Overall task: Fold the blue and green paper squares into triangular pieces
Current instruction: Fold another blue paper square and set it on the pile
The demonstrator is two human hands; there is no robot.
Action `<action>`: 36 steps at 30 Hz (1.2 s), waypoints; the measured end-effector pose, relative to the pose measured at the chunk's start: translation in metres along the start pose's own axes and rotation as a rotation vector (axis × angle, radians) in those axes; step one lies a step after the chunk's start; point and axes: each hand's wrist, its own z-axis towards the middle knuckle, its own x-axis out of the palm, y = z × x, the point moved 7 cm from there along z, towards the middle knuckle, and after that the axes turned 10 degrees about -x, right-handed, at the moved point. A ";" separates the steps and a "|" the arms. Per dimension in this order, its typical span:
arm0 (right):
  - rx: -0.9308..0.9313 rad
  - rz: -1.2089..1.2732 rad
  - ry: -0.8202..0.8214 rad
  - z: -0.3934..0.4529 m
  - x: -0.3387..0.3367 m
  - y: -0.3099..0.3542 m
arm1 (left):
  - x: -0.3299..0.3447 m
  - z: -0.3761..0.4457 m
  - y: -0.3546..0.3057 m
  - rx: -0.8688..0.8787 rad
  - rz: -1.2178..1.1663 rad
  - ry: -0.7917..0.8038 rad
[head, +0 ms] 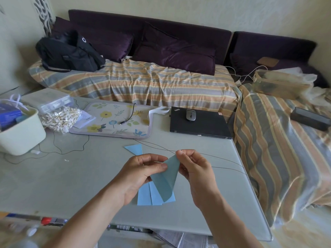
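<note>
Paper is the whole business at this moment: a blue sheet (165, 178), partly folded into a long tapering shape, is held up off the table (71, 176) between both hands. The left hand (141, 173) pinches its edge at about nine o'clock with thumb over curled fingers, and the right hand (194, 169) pinches the upper tip at about one o'clock. Holding it in the air this way probably lets the person line up edges before pressing a crease.

Under the hands, at six o'clock, lie flat blue pieces (154, 196) with straight creases, likely stock kept within easy reach. A finished-looking blue triangle (134, 149) rests at twelve o'clock from the hands, set aside beyond the work. No green paper can be made out.

The sheet looks thin, matte and crisp, and its folds are sharp. The table is smooth, pale and faintly glossy. A thin dark wire (206, 154) curves across it behind the hands. Farther back sit a flowered mat (114, 122) and a closed black laptop (198, 125) with a mouse (191, 114) on it.
</note>
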 end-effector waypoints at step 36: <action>0.169 -0.197 0.223 -0.009 0.016 -0.023 | -0.021 0.000 -0.004 0.091 -0.138 -0.243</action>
